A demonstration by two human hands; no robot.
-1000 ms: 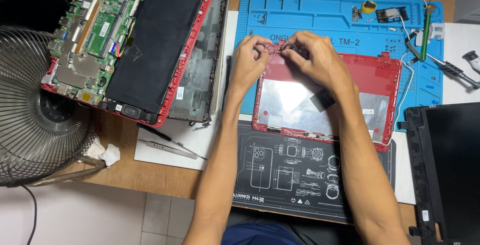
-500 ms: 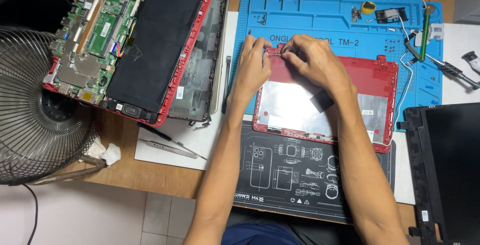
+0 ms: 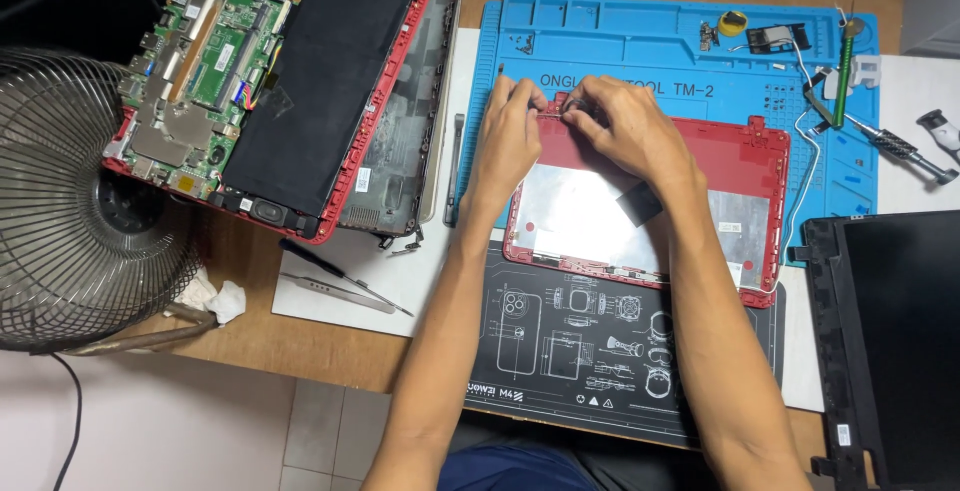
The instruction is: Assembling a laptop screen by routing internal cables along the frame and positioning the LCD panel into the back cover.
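A red laptop lid cover [image 3: 745, 176] lies inside up, with a silver foil lining, across the blue mat [image 3: 640, 46] and the black mat [image 3: 560, 351]. My left hand [image 3: 508, 136] and my right hand [image 3: 625, 129] meet at the cover's far left corner. Their fingertips pinch a small thin part on the rim there; it is too small to tell what it is. A piece of black tape [image 3: 640, 203] sits on the foil beside my right wrist.
An opened red laptop base [image 3: 270, 81] with bare circuit board lies at the far left. A metal fan [image 3: 70, 211] stands left of it. Tweezers and a thin tool [image 3: 340, 286] rest on white paper. A black screen panel [image 3: 895, 341] is at the right; small tools and screws lie on the blue mat.
Both hands have shifted slightly left along the cover's far edge and drawn closer together at its corner. The cover has not moved.
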